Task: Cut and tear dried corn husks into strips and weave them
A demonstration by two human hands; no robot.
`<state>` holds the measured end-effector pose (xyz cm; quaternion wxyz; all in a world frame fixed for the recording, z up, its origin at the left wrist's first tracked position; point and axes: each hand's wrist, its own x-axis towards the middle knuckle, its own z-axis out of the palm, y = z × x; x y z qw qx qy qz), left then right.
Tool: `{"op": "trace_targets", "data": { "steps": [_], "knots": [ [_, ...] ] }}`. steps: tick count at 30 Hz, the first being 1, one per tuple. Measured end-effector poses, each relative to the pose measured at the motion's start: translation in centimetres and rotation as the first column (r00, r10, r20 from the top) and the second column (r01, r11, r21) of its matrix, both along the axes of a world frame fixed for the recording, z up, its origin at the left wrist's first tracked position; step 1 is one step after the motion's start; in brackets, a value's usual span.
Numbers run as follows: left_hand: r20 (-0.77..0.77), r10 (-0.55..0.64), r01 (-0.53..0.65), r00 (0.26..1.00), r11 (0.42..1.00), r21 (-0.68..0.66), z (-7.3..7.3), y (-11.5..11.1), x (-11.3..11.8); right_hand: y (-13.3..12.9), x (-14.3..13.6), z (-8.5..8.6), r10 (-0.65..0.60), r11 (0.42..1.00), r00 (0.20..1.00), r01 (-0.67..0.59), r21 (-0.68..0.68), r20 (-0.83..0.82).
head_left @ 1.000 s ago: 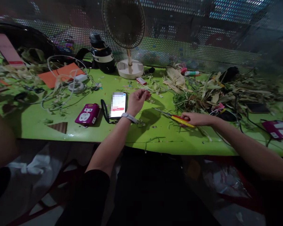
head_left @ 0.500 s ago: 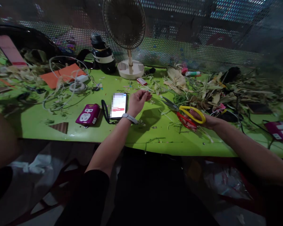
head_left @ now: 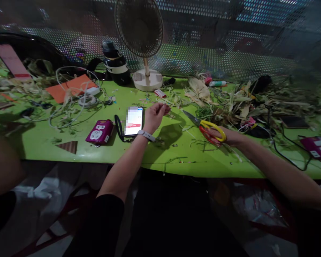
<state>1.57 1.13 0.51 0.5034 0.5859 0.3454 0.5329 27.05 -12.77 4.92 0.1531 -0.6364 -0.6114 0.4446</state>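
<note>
A: What is in the right hand (head_left: 220, 135)?
B: It holds the scissors (head_left: 197, 122) by their yellow and red handles, with the fingers in and around the loops. The blades point toward the middle of the table (head_left: 152, 155), and they look close together. I can see nothing between them.

A: And the left hand (head_left: 155, 115)?
B: Its fingers are curled, with the tips near each other, so the grip is narrow. Whether they pinch some small piece, I cannot tell. It is just beside the lit smartphone (head_left: 134, 122), which lies to its left.

A: How much is already cut?
B: Some part, I would judge. Thin green stem pieces (head_left: 203, 144) are scattered below the scissors, and one longer stem (head_left: 176, 159) lies near the front edge. Small leaf scraps (head_left: 178, 101) lie beyond the left hand.

A: What seems to be left?
B: At the right there is a large heap of dry leaves (head_left: 235, 107), with a green tangle of stems (head_left: 203, 113) at its near side, close to the blades. A pale dried husk (head_left: 199, 91) lies beside it, toward the mesh screen (head_left: 219, 50). If these are leftovers or material not yet used, the view does not tell me, so I cannot give the exact progress.
</note>
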Motion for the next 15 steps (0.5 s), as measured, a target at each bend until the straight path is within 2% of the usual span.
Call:
{"op": "trace_targets", "data": {
  "steps": [1, 3, 4, 6, 8, 9, 10, 11, 12, 13, 15],
  "knots": [
    [0.013, -0.005, 0.005, 1.0, 1.0, -0.017, 0.1, 0.0, 0.0, 0.2, 0.1, -0.2, 0.018, 0.999, 1.0, -0.017, -0.045, 0.016],
    [0.043, -0.027, 0.03, 0.999, 0.997, -0.067, 0.3, 0.0, -0.1, 0.6, 0.3, -0.5, -0.003, 0.998, 0.988, 0.012, -0.056, 0.152],
    [0.059, -0.039, 0.044, 0.997, 0.995, -0.093, 0.5, -0.1, -0.1, 0.8, 0.3, -0.5, -0.022, 1.0, 0.962, 0.024, -0.004, 0.271],
    [0.094, -0.06, 0.072, 0.994, 0.988, -0.133, 0.8, -0.4, -0.1, 0.9, 0.0, -0.2, -0.063, 0.991, 0.856, -0.009, 0.135, 0.514],
    [0.129, -0.083, 0.103, 0.988, 0.982, -0.158, 1.0, -0.7, 0.0, 1.0, -0.9, 0.4, -0.154, 0.957, 0.764, -0.043, 0.287, 0.627],
    [0.147, -0.096, 0.12, 0.984, 0.979, -0.167, 1.0, -0.8, 0.1, 1.2, -1.6, 0.7, -0.232, 0.92, 0.772, -0.024, 0.392, 0.592],
    [0.165, -0.11, 0.139, 0.98, 0.975, -0.176, 1.0, -1.0, 0.1, 1.6, -2.5, 1.0, -0.293, 0.881, 0.826, 0.038, 0.473, 0.481],
    [0.179, -0.123, 0.156, 0.976, 0.97, -0.185, 1.0, -1.1, 0.2, 2.1, -3.4, 1.2, -0.294, 0.868, 0.905, 0.118, 0.483, 0.308],
    [0.189, -0.132, 0.169, 0.973, 0.966, -0.197, 0.9, -1.2, 0.3, 2.8, -4.3, 1.3, -0.256, 0.883, 0.962, 0.191, 0.429, 0.097],
    [0.191, -0.14, 0.18, 0.971, 0.96, -0.212, 0.9, -1.3, 0.3, 3.5, -5.2, 1.4, -0.2, 0.922, 0.975, 0.22, 0.32, -0.095],
    [0.184, -0.152, 0.195, 0.971, 0.95, -0.243, 0.8, -1.3, 0.3, 5.2, -6.8, 1.3, -0.177, 0.969, 0.917, 0.226, 0.099, -0.358]
  ]
}}
